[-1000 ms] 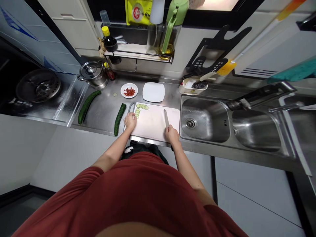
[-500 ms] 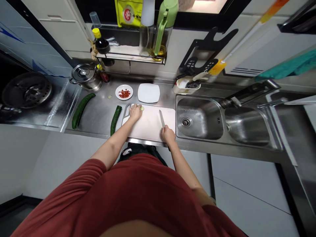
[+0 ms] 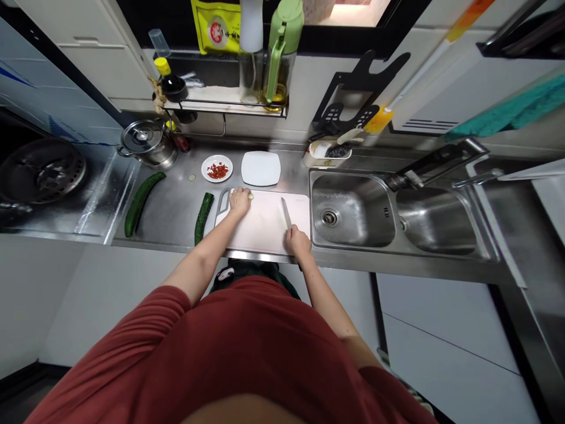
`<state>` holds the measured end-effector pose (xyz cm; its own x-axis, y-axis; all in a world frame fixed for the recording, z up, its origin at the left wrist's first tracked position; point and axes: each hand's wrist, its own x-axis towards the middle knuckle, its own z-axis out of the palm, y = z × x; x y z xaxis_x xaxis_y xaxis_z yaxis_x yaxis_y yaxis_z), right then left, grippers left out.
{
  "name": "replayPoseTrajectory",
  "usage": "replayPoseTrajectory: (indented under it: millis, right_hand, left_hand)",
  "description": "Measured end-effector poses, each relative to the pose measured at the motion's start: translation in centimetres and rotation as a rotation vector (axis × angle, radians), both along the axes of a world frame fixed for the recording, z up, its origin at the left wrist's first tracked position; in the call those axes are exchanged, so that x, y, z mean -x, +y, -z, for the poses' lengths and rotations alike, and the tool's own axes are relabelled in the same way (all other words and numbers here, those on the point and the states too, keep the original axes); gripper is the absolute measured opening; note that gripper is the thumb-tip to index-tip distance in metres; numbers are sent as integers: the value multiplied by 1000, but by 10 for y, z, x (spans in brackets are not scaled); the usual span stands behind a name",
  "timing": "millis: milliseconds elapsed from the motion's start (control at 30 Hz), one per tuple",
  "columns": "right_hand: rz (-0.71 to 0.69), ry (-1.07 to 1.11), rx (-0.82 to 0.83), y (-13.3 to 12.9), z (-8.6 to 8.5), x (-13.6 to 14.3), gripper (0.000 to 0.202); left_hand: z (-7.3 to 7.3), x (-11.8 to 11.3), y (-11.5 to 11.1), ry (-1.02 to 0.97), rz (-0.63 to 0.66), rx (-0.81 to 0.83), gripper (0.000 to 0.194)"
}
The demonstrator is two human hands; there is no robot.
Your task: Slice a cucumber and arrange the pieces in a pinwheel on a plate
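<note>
My left hand (image 3: pixel 239 202) is at the upper left of the white cutting board (image 3: pixel 265 232), fingers curled round a small pale-green cucumber piece (image 3: pixel 251 196) that is mostly hidden. In my right hand (image 3: pixel 299 242), closed round the handle, is a knife (image 3: pixel 286 212); its blade points away from me over the board's right part, apart from the cucumber piece. Just left of the board lies a cut length of dark green cucumber (image 3: pixel 203 218). A longer, curved cucumber (image 3: pixel 143 204) lies farther left on the steel counter.
Behind the board stand a white square plate (image 3: pixel 261 168) and a round plate (image 3: pixel 225 174) of chopped red pieces. A small round slice (image 3: pixel 191 177) lies on the counter. A lidded pot (image 3: pixel 148 144) is at the back left, a double sink (image 3: pixel 353 229) to the right.
The whole view has shifted slightly. The cucumber piece shows a little less beyond my left fingers. My right hand keeps the knife in nearly the same place.
</note>
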<state>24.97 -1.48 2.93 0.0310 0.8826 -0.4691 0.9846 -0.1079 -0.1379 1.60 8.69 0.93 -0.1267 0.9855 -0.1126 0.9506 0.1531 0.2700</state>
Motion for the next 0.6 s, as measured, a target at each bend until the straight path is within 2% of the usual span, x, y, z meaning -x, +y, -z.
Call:
replayPoseTrajectory:
  millis: [400, 600]
  right_hand:
    - [-5, 3, -21, -1, 4, 1, 36]
    - [-9, -7, -28, -1, 6, 0, 37]
  left_hand:
    - [-6, 1, -5, -102, -84, -19, 19]
    - [-1, -7, -14, -340, -215, 19, 22]
